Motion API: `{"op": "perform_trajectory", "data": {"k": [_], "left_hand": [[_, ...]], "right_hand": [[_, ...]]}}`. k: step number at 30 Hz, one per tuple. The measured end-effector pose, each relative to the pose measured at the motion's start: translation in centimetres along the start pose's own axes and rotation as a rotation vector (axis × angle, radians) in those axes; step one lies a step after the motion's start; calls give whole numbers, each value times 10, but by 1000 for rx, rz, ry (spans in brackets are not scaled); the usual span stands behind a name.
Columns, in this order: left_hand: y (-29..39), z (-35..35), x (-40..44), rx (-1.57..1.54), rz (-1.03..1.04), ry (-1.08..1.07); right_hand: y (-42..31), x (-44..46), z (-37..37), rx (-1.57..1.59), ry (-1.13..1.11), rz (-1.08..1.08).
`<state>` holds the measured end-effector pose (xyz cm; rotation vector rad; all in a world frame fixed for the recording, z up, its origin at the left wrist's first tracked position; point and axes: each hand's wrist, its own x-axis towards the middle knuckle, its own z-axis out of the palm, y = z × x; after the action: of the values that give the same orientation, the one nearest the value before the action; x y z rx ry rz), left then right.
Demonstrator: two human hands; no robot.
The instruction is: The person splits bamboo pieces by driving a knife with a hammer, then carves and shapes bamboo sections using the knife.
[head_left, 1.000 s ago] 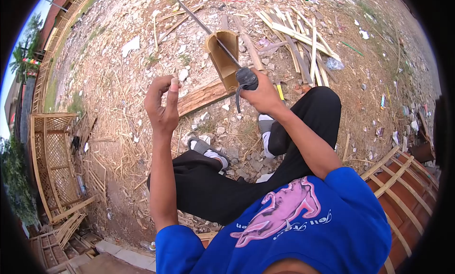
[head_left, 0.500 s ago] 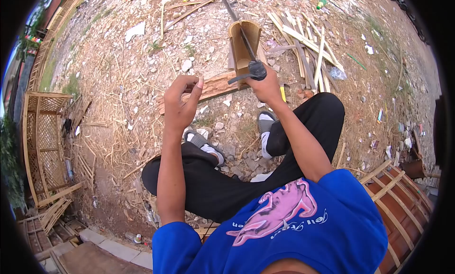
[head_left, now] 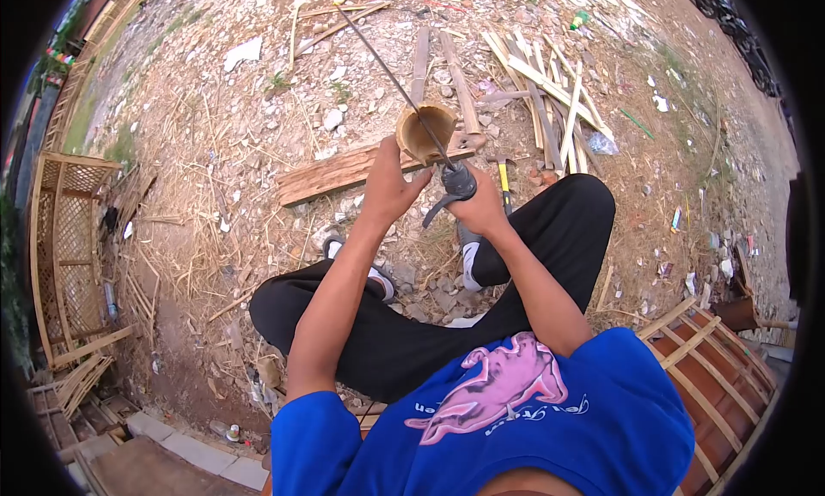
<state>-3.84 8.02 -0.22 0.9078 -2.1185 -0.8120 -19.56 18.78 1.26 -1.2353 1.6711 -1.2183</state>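
Observation:
My right hand (head_left: 479,202) is wrapped round the black handle (head_left: 460,182) of a long thin blade (head_left: 378,58), which points up and to the left. The blade crosses the open end of a split bamboo piece (head_left: 416,137), hollow side toward me. Against the left side of that bamboo lies my left hand (head_left: 391,184), its thumb stretched toward the handle and its other fingers partly hidden behind the piece. Below the bamboo, a rough wooden beam (head_left: 331,176) lies on the ground.
A hammer with a yellow handle (head_left: 504,180) lies near my right knee. Beyond it is a pile of wooden strips (head_left: 563,97). A lattice frame (head_left: 73,255) stands at the left, and a slatted bamboo frame (head_left: 713,384) at the lower right.
My left hand has moved right and come onto the bamboo. The bamboo has tilted so that its end faces me, and the blade has swung to point further left.

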Motion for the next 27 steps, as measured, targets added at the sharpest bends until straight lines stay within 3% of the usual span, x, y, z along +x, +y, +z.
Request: {"op": "perform_trajectory", "data": {"k": [4, 8, 9, 12, 16, 20, 24, 27], "left_hand": [[-13, 30, 0, -234, -16, 63], [-31, 63, 10, -408, -158, 86], [-31, 67, 13, -322, -20, 123], [-37, 100, 15, -500, -53, 315], [-49, 132, 28, -458, 31, 471], [-52, 135, 36, -466, -25, 442], [-36, 125, 37, -294, 118, 577], [-34, 129, 36, -345, 13, 562]], "right_hand": [[2, -25, 6, -3, -23, 39], [-5, -38, 3, 77, -51, 68], [-3, -38, -2, 74, -62, 88], [-2, -33, -15, 66, -27, 104], [-10, -30, -29, 66, -10, 182], [-41, -37, -31, 118, 1, 164], [-54, -48, -17, 119, 13, 218], [-50, -50, -7, 176, 42, 248]]}}
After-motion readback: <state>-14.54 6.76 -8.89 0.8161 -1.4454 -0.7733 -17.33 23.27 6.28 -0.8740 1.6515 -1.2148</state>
